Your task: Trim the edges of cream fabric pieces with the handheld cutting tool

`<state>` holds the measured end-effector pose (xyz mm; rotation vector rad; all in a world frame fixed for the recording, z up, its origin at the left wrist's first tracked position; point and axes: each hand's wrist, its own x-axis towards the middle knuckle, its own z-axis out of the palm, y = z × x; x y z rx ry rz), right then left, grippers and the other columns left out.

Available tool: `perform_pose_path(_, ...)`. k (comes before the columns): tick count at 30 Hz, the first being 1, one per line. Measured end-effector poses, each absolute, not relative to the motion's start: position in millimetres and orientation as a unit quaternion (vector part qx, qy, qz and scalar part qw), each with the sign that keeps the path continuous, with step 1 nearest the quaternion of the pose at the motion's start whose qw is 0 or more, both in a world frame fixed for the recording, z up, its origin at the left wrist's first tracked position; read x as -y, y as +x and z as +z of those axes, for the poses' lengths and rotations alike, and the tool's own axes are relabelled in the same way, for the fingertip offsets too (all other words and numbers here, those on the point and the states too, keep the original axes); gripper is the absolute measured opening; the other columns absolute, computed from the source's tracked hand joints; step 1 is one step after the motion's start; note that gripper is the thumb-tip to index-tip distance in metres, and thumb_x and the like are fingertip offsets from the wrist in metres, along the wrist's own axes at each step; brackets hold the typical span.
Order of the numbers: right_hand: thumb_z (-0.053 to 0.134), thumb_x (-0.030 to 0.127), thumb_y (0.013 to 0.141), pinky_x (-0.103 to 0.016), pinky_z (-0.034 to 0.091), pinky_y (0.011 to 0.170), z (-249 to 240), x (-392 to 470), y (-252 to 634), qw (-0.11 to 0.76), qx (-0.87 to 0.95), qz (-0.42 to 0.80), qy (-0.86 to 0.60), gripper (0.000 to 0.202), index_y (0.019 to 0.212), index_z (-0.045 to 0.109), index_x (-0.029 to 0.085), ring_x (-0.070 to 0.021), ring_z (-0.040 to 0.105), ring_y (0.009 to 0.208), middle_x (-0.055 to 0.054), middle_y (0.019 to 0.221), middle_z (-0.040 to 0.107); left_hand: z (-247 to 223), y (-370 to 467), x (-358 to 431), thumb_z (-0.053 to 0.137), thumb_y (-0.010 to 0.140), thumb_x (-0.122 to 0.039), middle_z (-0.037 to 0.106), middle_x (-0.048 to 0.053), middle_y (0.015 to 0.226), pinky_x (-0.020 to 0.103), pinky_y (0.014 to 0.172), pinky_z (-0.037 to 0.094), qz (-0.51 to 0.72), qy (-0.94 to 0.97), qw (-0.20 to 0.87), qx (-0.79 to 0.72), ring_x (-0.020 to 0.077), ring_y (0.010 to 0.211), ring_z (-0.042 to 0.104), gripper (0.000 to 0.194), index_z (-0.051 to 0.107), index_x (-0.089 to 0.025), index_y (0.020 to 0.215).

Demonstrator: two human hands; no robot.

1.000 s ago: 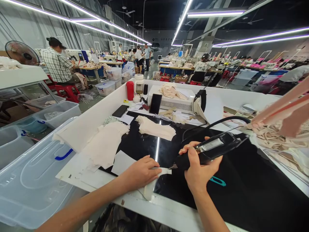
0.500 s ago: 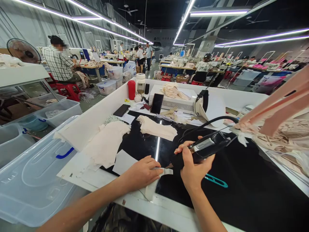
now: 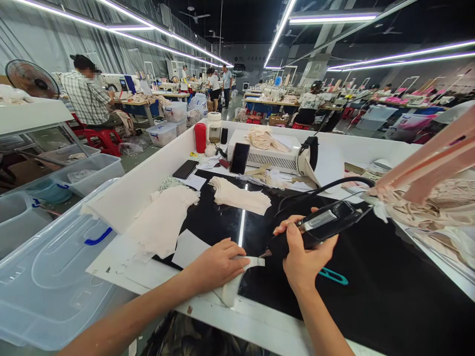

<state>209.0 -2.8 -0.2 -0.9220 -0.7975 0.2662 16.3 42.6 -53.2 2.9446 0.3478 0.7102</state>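
My left hand (image 3: 219, 266) lies palm down near the front edge, its fingers stretched over a narrow curved off-white piece (image 3: 232, 290). One end of that piece sticks out past my fingertips. My right hand (image 3: 307, 259) is wrapped round a corded black hand tool (image 3: 322, 223) with a silver side. The tool's thin metal tip points left and down, close to the strip's exposed end; contact is unclear. Under my right wrist lies a teal slotted handle (image 3: 334, 276). A white sheet (image 3: 188, 248) is beside my left hand.
Stacks of cream fabric (image 3: 243, 197) and more fabric pieces (image 3: 165, 213) lie on the black tabletop (image 3: 374, 282). A propped phone (image 3: 239, 158) stands behind. Peach straps (image 3: 430, 160) hang at right. A lidded plastic bin (image 3: 70, 269) stands left.
My right hand and the tool have shifted slightly to the right, and the metal tip now shows beside the strip's end. My left hand stays on the piece.
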Motion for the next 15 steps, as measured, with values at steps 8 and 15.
perform_pose_path(8, 0.078, 0.021, 0.084, -0.034, 0.056, 0.062, 3.6, 13.8, 199.5, 0.818, 0.370, 0.159, -0.412, 0.052, 0.127, 0.051, 0.030, -0.0123, 0.061, 0.061, 0.007, 0.081, 0.066, -50.8, 16.3, -42.3, 0.054, 0.104, -0.021, 0.067, 0.009, 0.111, 0.039, 0.104, 0.051, 0.229, 0.966, 0.046, -0.109, 0.0195, 0.102, 0.063, 0.020, 0.067, -0.016, 0.118)
perform_pose_path(15, 0.077, 0.022, 0.085, -0.032, 0.056, 0.063, -1.5, 14.6, 194.5, 0.807, 0.380, 0.166, -0.421, 0.051, 0.128, 0.051, 0.030, -0.0122, 0.063, 0.063, 0.007, 0.083, 0.065, -55.4, 15.6, -42.7, 0.057, 0.103, -0.022, 0.068, 0.008, 0.113, 0.043, 0.109, 0.049, 0.227, 0.966, 0.050, -0.118, 0.0201, 0.104, 0.064, 0.021, 0.067, -0.018, 0.120)
